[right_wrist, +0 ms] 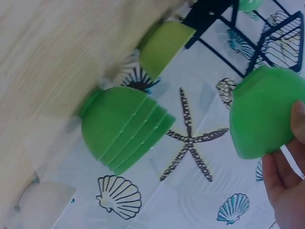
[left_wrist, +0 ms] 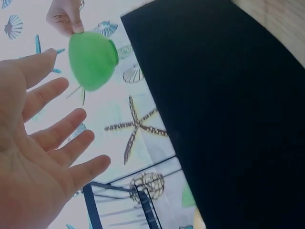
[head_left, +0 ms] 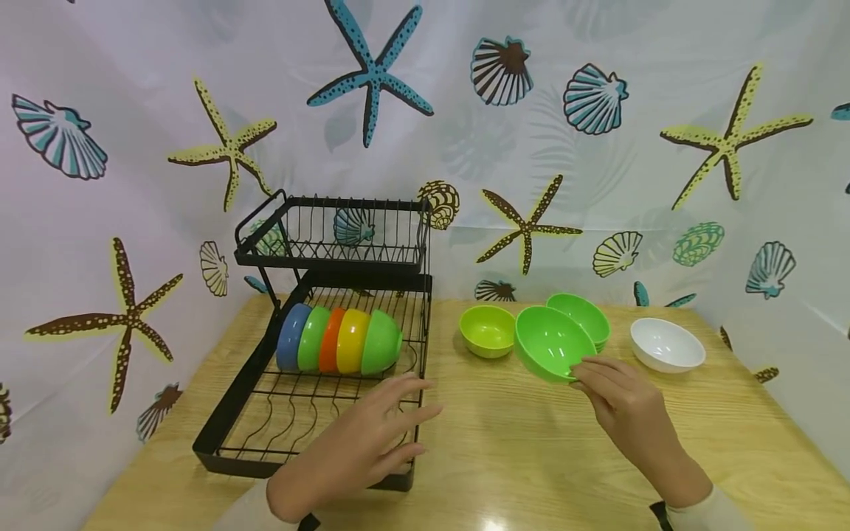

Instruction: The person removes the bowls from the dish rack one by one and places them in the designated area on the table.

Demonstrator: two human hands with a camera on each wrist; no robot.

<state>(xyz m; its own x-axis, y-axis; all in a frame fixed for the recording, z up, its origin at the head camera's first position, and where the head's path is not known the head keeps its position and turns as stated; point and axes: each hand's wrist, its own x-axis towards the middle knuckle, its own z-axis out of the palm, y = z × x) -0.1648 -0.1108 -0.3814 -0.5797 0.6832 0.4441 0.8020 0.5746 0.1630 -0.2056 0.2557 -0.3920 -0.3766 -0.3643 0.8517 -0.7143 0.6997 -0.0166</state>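
My right hand (head_left: 620, 398) pinches the rim of a green bowl (head_left: 553, 341), which hangs tilted in the air with its inside toward the head camera. In the right wrist view the same bowl (right_wrist: 267, 112) shows its outer side, with thumb and fingers at its edge. My left hand (head_left: 361, 435) is held over the front right part of the black dish rack (head_left: 219, 413), fingers spread and nothing in them. The left wrist view shows that palm (left_wrist: 43, 143) with the held bowl (left_wrist: 93, 61) beyond it.
In the rack, blue, green, orange and yellow bowls (head_left: 352, 341) stand on edge in a row. On the wooden table are a yellow-green bowl (head_left: 487, 332), a stack of green bowls (right_wrist: 126, 129) and a white bowl (head_left: 666, 345). A patterned curtain (head_left: 531, 155) hangs behind.
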